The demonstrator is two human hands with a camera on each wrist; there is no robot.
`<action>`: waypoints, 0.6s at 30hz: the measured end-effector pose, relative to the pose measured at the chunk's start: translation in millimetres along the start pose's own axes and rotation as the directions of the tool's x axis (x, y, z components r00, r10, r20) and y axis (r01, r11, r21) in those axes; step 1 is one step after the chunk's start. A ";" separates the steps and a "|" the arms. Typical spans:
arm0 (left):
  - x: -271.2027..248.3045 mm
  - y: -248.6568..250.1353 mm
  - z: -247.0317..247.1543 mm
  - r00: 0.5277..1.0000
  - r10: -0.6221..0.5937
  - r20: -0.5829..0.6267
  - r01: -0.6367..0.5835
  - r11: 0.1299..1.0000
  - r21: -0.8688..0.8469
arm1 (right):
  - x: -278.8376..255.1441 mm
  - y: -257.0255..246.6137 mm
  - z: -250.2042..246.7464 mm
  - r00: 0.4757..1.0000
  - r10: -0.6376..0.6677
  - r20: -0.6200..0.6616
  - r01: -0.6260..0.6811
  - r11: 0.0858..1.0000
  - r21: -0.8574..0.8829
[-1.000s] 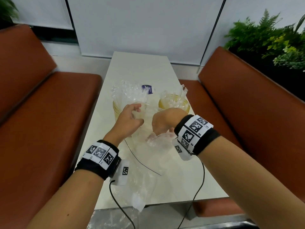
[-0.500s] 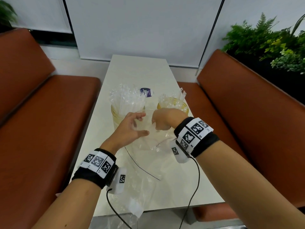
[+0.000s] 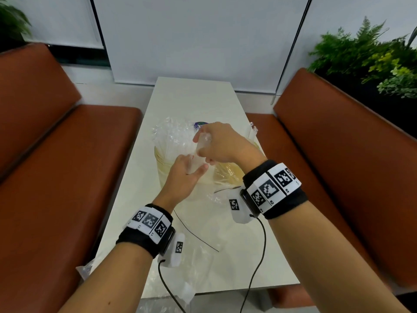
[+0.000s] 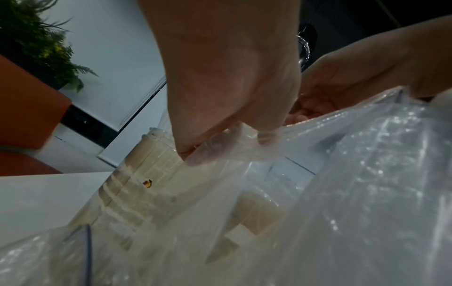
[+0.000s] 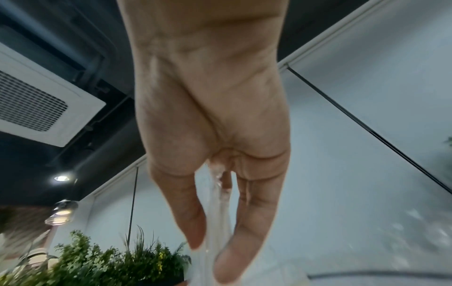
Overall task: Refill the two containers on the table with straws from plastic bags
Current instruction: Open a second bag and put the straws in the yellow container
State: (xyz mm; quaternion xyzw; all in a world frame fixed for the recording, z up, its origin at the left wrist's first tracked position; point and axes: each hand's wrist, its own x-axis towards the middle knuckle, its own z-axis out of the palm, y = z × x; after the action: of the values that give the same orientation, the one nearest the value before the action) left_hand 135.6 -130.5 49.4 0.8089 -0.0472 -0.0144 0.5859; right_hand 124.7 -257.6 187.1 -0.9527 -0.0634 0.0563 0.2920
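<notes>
Bag (image 3: 202, 152): I judge it limp, slippery; take its gathered neck.
Right hand (image 3: 220, 144): pinching bag.
Left hand (image 3: 184, 175): gripping bag.

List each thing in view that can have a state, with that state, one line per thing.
left container: upright, open, packed with wrapped straws.
right container: upright, open, mostly hidden behind the hands.
plastic bag: lifted, held by both hands.
right hand: grip closed on the bag.
left hand: pinching the bag.
empty bag: lying flat on table.
</notes>
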 end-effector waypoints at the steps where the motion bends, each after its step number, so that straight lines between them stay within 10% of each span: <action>1: -0.6 1.2 -0.1 1.000 0.002 0.011 -0.002 1.000 0.001 | 1.7 4.9 5.4 0.999 0.002 -0.036 0.002 0.994 0.107; 6: -6.0 18.1 0.0 0.979 0.192 0.063 -0.179 0.970 -0.167 | 7.5 18.5 41.1 0.998 0.015 -0.064 -0.003 0.983 0.183; 18: 2.0 -1.2 -5.6 0.994 0.096 0.051 -0.097 0.995 0.014 | 6.9 8.8 8.6 0.943 -0.105 -0.315 0.155 0.978 0.138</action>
State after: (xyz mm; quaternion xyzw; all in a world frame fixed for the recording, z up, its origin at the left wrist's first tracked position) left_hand 138.1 -125.0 50.0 0.8100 -0.1012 -0.0060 0.5777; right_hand 131.0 -259.1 174.6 -0.9168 -0.0756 -0.1067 0.3775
